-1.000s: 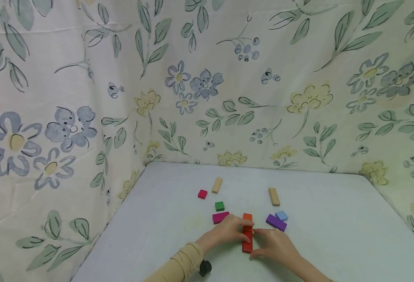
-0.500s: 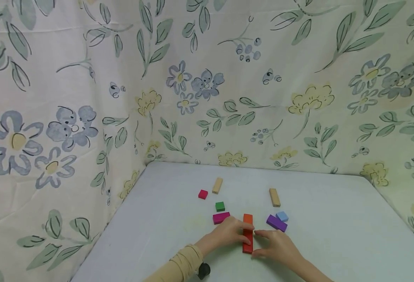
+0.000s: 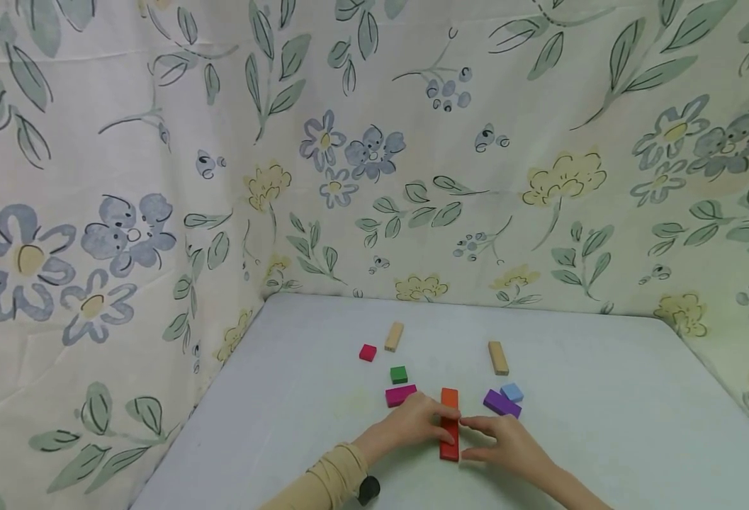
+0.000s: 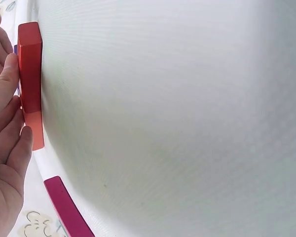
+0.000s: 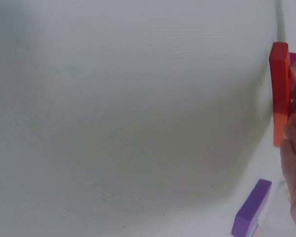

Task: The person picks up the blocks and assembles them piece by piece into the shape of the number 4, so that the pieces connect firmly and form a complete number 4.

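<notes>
In the head view, a red block and an orange block lie end to end in a line. My left hand reaches over them from the left, its thumb on the red block and its fingertips across the place where they meet. On the right side, my right hand holds its thumb and fingers spread, with a small gap between the thumb and the red block. Both wrist views show the red block in front of the orange block, with fingers along the sides.
A magenta block, a green block, a small red cube and a wooden block lie at the left. A purple block, a light blue block and another wooden block lie at the right. Floral cloth surrounds the white table.
My right thumb has drawn slightly away from the red block to the right. My left hand and the two blocks stay nearly in place.
</notes>
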### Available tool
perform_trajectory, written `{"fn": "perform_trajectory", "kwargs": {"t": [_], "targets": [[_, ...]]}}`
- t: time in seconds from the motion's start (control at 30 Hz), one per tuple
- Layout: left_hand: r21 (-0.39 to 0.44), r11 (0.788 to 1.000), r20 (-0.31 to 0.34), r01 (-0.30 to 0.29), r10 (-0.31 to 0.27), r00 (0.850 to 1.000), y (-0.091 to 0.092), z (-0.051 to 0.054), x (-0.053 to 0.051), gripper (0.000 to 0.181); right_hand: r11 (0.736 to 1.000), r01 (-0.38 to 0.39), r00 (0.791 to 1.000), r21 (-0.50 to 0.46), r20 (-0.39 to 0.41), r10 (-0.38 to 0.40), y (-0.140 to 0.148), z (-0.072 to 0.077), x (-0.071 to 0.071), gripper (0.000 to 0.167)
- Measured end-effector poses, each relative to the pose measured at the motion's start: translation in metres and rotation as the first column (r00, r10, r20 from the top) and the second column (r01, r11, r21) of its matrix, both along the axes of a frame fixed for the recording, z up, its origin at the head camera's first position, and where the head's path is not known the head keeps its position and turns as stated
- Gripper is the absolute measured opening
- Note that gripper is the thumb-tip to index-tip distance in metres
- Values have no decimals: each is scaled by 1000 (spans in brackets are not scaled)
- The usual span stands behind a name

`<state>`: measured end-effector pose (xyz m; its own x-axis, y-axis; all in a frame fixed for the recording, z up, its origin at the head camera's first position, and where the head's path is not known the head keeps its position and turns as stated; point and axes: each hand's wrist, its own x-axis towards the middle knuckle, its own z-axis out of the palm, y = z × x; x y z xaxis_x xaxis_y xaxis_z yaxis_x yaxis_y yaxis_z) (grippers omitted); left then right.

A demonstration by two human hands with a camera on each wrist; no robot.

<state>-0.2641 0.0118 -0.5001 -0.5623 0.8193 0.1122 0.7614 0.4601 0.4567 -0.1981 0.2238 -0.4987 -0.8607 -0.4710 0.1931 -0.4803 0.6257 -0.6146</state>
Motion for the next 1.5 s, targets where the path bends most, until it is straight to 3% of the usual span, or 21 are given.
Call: {"fn": "perform_trajectory", "kwargs": {"t": [0.33,0.7,0.9,1.17,1.5], "targets": [[-10,999,56,-35,36,998,0,0,2,42,996,55,998,-65,44,-52,19,11,-5,52],[-27,999,63,-45,47,997,1,5,3,41,990,126,986,-68,-97,-133,42,24,-13,40],[-23,999,59,-48,49,997,2,7,5,41,979,179,979,-102,-78,-187,54,29,-17,38],[-17,999,53,-44,45,998,1,9,5,41,966,217,956,-143,-170,-240,76,28,-21,35],[-16,999,59,-43,44,997,1,7,5,41,941,323,927,-99,-167,-335,94,28,-26,34]]}}
